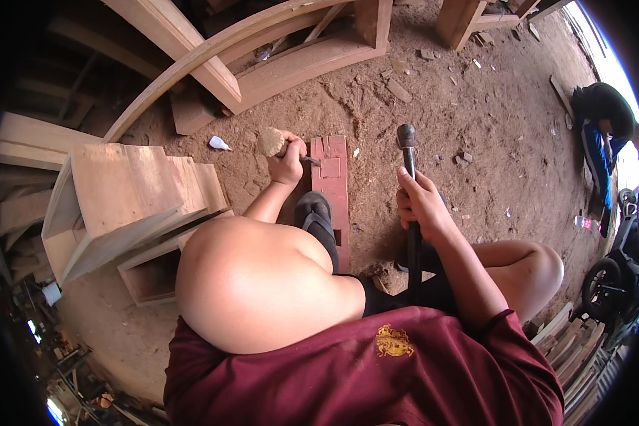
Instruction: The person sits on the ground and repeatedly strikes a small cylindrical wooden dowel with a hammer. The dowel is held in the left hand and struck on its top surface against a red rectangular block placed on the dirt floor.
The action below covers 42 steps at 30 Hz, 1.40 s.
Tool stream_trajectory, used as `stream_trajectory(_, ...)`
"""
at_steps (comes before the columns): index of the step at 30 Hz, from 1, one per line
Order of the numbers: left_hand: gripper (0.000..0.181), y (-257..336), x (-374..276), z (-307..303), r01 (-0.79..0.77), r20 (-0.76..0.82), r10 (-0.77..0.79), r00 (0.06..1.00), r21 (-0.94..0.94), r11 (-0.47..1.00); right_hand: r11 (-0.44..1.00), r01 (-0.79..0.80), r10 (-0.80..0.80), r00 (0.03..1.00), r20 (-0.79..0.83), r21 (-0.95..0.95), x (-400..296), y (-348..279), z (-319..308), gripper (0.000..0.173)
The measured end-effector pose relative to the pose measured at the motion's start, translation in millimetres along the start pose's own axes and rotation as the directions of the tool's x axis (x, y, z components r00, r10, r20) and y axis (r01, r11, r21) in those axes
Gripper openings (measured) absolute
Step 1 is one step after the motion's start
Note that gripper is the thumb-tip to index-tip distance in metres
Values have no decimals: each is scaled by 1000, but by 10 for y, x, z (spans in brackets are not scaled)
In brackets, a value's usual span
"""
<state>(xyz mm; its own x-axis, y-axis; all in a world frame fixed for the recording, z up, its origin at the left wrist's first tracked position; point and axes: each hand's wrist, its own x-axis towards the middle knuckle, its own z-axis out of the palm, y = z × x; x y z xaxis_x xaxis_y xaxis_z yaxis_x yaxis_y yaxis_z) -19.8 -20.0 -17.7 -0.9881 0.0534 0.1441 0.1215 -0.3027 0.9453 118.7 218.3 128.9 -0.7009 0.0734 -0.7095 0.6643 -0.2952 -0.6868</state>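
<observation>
My left hand [289,160] grips a chisel by its handle, whose wide pale frayed end [271,142] points up towards the camera. The chisel's metal blade [311,160] slants to the left edge of a reddish wooden board [330,189], beside a square outline cut in its face. A rectangular hole [337,237] shows lower on the board. My left foot in a dark sandal [314,209] is against the board's left side. Right of the board, my right hand [419,202] is closed around the shaft of a hammer, its dark metal head [406,136] upward, apart from the chisel.
Wooden frames [309,72] with a curved rail stand ahead. A wooden cabinet-like piece [122,191] is at left, near a small white bottle [219,143]. Wood scraps [399,90] lie on the dirt floor. A person [599,144] and a motorcycle [609,282] are far right.
</observation>
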Motion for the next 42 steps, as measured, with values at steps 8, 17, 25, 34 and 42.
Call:
stream_trajectory(8,12,-168,-184,-47,-300,226,201,953,612,732,746,560,-528,827,192,-360,-566,-840,551,37)
stream_trajectory(17,11,10,-161,269,-274,291,96,952,671,689,152,400,-317,886,339,-904,-37,-482,675,33)
stream_trajectory(25,14,47,-163,272,-298,337,114,935,569,767,449,648,-660,705,261,-615,-616,-882,727,36)
stream_trajectory(34,6,34,-29,274,-171,249,54,967,479,861,939,154,-120,984,128,-306,-8,-152,138,37)
stream_trajectory(42,15,-146,57,275,-62,132,30,991,242,968,997,-2,13,991,133,-82,-3,-5,-55,38)
